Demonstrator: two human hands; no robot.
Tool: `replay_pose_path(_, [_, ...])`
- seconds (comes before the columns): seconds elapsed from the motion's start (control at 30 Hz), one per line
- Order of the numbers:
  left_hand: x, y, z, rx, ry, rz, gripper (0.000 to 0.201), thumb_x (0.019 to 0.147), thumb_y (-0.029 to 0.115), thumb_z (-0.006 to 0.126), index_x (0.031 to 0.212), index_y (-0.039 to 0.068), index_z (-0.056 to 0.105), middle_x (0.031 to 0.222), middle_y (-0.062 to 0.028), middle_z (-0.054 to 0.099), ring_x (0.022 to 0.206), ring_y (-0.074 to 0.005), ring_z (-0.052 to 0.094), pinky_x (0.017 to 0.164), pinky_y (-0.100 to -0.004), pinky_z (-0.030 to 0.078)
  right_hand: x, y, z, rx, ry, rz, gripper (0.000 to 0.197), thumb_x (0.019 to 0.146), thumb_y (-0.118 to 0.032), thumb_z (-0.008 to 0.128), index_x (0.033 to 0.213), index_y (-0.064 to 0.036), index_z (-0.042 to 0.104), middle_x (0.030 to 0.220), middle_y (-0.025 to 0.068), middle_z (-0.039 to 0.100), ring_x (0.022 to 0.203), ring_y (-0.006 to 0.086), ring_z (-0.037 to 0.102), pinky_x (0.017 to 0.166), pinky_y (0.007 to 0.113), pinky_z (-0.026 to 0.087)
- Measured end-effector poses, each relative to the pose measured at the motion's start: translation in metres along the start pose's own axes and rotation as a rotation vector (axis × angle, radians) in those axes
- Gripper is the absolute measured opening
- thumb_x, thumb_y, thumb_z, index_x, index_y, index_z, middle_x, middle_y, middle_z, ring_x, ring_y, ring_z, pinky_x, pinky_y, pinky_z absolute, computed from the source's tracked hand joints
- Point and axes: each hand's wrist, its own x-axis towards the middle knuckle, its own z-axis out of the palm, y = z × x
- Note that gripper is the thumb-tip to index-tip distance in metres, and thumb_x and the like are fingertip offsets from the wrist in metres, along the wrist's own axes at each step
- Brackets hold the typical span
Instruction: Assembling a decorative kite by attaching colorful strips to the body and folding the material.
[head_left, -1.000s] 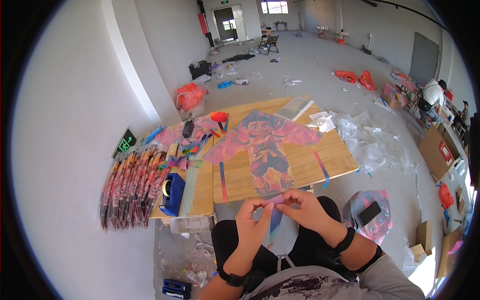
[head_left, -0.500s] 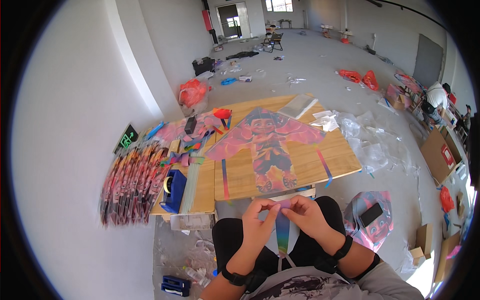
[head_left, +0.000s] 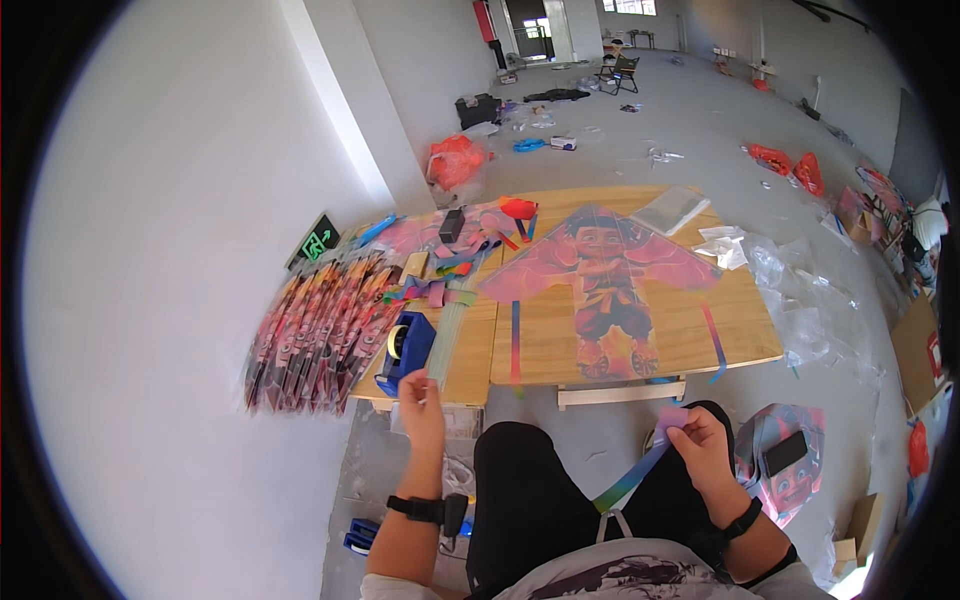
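Note:
A ribbon (head_left: 640,466), fading from purple through blue to green, hangs from my right hand (head_left: 702,440), which pinches its upper end above my right thigh. Its lower end reaches down between my legs. My left hand (head_left: 420,402) is at the front edge of the table, close beside the blue tape dispenser (head_left: 417,340) with its yellowish roll. Those fingers are drawn together; what they hold, if anything, is too small to make out. Next to the dispenser lies a bundle of thin pale rods (head_left: 452,335). A printed cartoon-figure kite (head_left: 610,275) lies spread on the wooden table (head_left: 545,345), ribbon strips beside its legs.
Several folded kites (head_left: 318,325) hang at the table's left end by the wall. Coloured ribbons (head_left: 440,288) and a black block (head_left: 451,226) lie on the table. A phone (head_left: 784,454) rests on printed sheets at the right. Clear plastic (head_left: 800,300) litters the floor.
My left hand has let go of the ribbon and moved left to the tape dispenser. My right hand has drawn the ribbon's end to the right. The view has shifted left.

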Motion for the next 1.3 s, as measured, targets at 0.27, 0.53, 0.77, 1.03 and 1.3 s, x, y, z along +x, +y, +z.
replay_pose_path(0.27, [0.102,-0.121,-0.096,0.568,0.200,0.127,0.025,0.093,0.021,0.068,0.109,0.002,0.071,0.099,-0.0145,0.070,0.080,-0.0271,0.066,0.075,-0.0362,0.051,-0.021,0.012,-0.015,-0.029,0.005,0.082,0.013,0.093,0.005,0.068,0.102,-0.0030,0.064,0.095,0.0009,0.067,0.087,0.0071,0.062,0.080,0.023,0.048])
replay_pose_path(0.53, [0.145,-0.152,-0.125,0.636,-0.064,-0.243,0.047,0.100,0.040,0.052,0.090,0.001,0.078,0.080,-0.0156,0.074,0.084,-0.0269,0.072,0.077,-0.0381,0.053,-0.040,0.016,-0.010,-0.066,0.050,0.135,0.016,0.092,0.009,0.062,0.100,-0.0051,0.061,0.098,0.0020,0.068,0.089,0.0091,0.064,0.084,0.025,0.051])
replay_pose_path(0.77, [0.165,-0.158,-0.107,0.439,-0.194,-0.463,0.064,0.101,0.048,0.044,0.084,-0.003,0.078,0.075,-0.0124,0.075,0.084,-0.0269,0.072,0.081,-0.0378,0.054,-0.044,0.012,-0.004,-0.023,0.104,0.119,0.014,0.092,0.006,0.067,0.102,-0.0032,0.064,0.093,0.0004,0.067,0.083,0.0058,0.061,0.077,0.021,0.048])
replay_pose_path(1.03, [0.175,-0.143,-0.101,0.372,-0.089,-0.559,0.068,0.097,0.054,0.045,0.080,-0.003,0.079,0.082,-0.0159,0.076,0.085,-0.0250,0.066,0.087,-0.0372,0.049,-0.044,0.014,-0.006,-0.030,0.082,0.145,0.016,0.092,0.008,0.065,0.098,-0.0060,0.062,0.095,0.0010,0.068,0.087,0.0071,0.064,0.080,0.022,0.050])
replay_pose_path(1.3, [0.168,-0.070,-0.128,0.319,-0.218,-0.705,0.068,0.094,0.070,0.049,0.081,0.009,0.074,0.075,0.0001,0.067,0.067,-0.0134,0.052,0.066,-0.0337,0.038,-0.041,0.022,-0.007,-0.032,0.071,0.156,0.014,0.092,0.007,0.065,0.099,-0.0054,0.063,0.094,0.0010,0.068,0.085,0.0076,0.064,0.079,0.023,0.050])
